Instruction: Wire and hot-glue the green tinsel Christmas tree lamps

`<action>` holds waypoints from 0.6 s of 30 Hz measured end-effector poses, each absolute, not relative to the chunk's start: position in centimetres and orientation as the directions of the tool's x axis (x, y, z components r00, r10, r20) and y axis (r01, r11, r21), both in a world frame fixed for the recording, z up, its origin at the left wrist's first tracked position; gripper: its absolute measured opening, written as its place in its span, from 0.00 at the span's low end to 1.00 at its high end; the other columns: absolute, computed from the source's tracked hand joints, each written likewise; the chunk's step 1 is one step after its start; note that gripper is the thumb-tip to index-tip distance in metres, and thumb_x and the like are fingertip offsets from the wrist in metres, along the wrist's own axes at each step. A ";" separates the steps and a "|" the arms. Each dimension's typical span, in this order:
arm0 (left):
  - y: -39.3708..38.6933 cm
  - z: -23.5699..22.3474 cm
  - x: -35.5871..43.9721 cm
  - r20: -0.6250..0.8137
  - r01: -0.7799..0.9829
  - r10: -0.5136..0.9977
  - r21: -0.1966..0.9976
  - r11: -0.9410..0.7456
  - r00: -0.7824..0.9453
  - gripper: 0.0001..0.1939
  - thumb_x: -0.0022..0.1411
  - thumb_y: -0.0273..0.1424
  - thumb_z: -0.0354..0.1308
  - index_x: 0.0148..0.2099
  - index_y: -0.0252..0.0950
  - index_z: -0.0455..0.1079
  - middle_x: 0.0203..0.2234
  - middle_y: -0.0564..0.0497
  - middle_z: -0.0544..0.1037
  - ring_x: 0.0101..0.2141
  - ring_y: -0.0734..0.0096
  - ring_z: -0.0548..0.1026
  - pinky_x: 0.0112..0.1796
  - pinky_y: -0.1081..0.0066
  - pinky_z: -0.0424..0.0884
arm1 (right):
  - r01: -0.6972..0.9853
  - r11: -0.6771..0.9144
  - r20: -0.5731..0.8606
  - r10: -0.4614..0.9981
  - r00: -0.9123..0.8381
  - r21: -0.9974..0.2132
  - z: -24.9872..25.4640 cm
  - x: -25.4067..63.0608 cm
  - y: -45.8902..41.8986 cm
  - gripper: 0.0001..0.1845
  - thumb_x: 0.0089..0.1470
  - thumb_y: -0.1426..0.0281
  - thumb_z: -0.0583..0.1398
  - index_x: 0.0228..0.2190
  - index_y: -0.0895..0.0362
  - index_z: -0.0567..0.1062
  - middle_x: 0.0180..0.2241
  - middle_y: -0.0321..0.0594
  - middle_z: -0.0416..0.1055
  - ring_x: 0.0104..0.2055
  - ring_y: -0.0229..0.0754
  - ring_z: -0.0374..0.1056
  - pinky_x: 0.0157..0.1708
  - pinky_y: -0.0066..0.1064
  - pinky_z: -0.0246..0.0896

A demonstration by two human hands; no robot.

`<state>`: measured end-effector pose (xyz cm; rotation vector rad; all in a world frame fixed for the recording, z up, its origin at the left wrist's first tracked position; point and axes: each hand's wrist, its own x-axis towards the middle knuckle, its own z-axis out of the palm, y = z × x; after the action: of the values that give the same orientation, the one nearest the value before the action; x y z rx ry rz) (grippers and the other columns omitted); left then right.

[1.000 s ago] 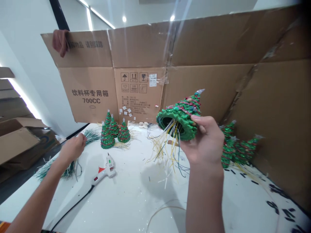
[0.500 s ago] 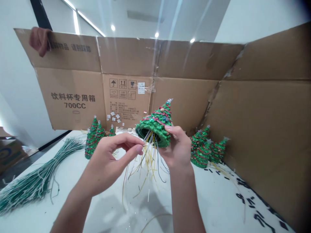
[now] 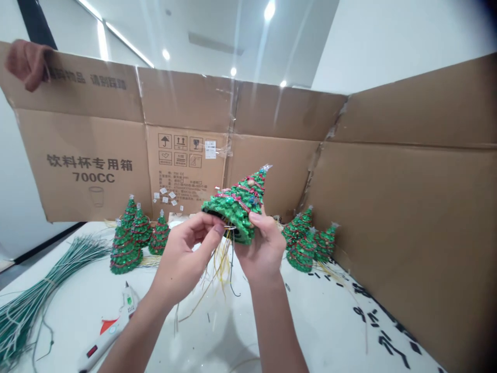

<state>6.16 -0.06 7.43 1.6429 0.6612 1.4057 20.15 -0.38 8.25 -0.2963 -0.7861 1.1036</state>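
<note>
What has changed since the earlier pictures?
The left hand has moved right, from beside the green wire bundle to the open base of the held tree, where its fingertips now pinch a thin strand. The right hand still holds the tree; the glue gun still lies on the table.

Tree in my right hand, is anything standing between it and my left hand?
Nothing visible does: the left hand has its fingertips at the open base of the tree, where thin wires hang out.

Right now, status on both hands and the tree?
Right hand gripping tilted tree. Left hand pinching at wires by its open base. Glue gun lying beside left forearm.
</note>
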 end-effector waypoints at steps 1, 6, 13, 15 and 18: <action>0.1 7.4 6.2 0.507 -0.153 0.830 0.862 -0.484 0.232 0.12 0.71 0.40 0.63 0.39 0.38 0.77 0.23 0.57 0.68 0.25 0.76 0.62 0.29 0.73 0.64 | -0.674 0.458 0.436 0.873 0.218 -0.580 8.2 20.1 -0.4 0.23 0.50 0.69 0.68 0.49 0.48 0.80 0.39 0.36 0.80 0.41 0.46 0.75 0.45 0.39 0.75; 0.3 7.3 6.3 0.417 -0.211 0.872 0.905 -0.370 0.256 0.18 0.68 0.47 0.67 0.40 0.37 0.76 0.27 0.54 0.70 0.30 0.73 0.65 0.34 0.73 0.65 | -0.652 0.495 0.482 0.848 0.220 -0.575 7.9 19.7 -0.3 0.36 0.52 0.70 0.68 0.62 0.44 0.72 0.45 0.36 0.79 0.46 0.48 0.76 0.50 0.41 0.75; -0.2 7.7 5.9 0.263 -0.352 0.878 0.929 -0.118 0.400 0.25 0.60 0.49 0.74 0.32 0.37 0.67 0.20 0.63 0.51 0.23 0.80 0.44 0.24 0.74 0.42 | -0.590 0.527 0.505 0.834 0.222 -0.611 7.7 19.3 -0.4 0.46 0.49 0.69 0.69 0.67 0.41 0.64 0.52 0.41 0.78 0.54 0.55 0.77 0.54 0.47 0.75; -0.2 7.9 5.8 0.240 -0.419 0.859 0.907 -0.034 0.451 0.27 0.60 0.47 0.75 0.29 0.38 0.62 0.19 0.64 0.47 0.22 0.80 0.41 0.23 0.73 0.41 | -0.579 0.527 0.510 0.834 0.211 -0.622 7.6 19.3 -0.4 0.45 0.49 0.68 0.69 0.66 0.41 0.65 0.53 0.42 0.77 0.54 0.56 0.77 0.54 0.47 0.75; -0.2 8.0 5.6 0.235 -0.468 0.837 0.883 0.028 0.494 0.28 0.60 0.44 0.75 0.28 0.39 0.59 0.20 0.64 0.46 0.21 0.81 0.40 0.23 0.73 0.41 | -0.575 0.523 0.506 0.837 0.207 -0.630 7.4 19.4 -0.5 0.44 0.48 0.69 0.69 0.66 0.40 0.66 0.56 0.41 0.76 0.56 0.55 0.76 0.56 0.46 0.74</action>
<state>5.63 -0.21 8.03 1.1489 0.4004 1.0496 19.44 -0.49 7.44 -0.3352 -0.9272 1.0087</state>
